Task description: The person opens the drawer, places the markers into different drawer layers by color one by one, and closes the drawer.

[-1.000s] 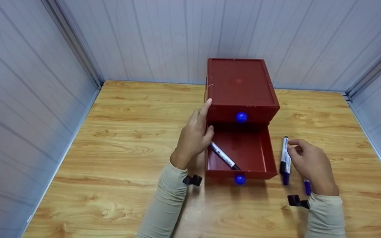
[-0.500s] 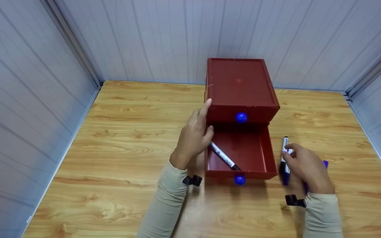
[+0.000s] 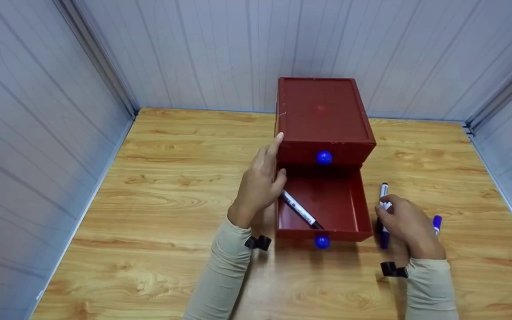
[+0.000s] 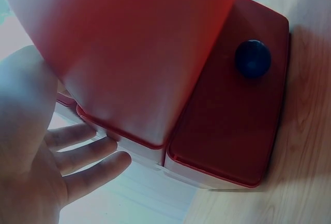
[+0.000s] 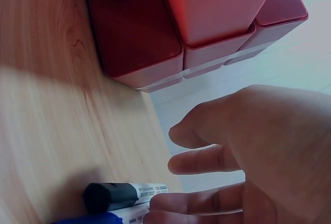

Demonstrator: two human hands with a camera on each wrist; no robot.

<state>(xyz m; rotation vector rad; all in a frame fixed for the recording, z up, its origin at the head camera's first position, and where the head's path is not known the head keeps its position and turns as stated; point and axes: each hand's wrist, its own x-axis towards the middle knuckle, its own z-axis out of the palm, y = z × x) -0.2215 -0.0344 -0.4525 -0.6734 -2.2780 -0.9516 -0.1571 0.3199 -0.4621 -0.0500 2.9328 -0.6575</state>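
A red two-drawer box [image 3: 322, 113] stands at the back middle of the wooden table [image 3: 171, 186]. Its lower drawer [image 3: 327, 206] is pulled out and holds one black-capped marker [image 3: 300, 210]. My left hand [image 3: 262, 182] lies flat against the box's left side, fingers straight [image 4: 88, 151]. My right hand [image 3: 405, 224] is lowered over markers lying right of the drawer. Its fingers touch a black-capped marker [image 3: 383, 195] [image 5: 124, 195], and the thumb stays clear of it. A blue-capped marker [image 3: 384, 240] lies alongside. Another blue cap [image 3: 436, 223] shows past the hand.
Both drawers carry blue knobs [image 3: 324, 157] [image 3: 322, 241]. Grey panel walls [image 3: 38, 111] close in the table on the left, back and right. The upper drawer is pushed in. Bare wood stretches to the left of the box and along the front edge.
My right hand has dropped onto the markers beside the drawer. One blue-capped marker has shifted from near the wrist out to the hand's right. The left hand has stayed put.
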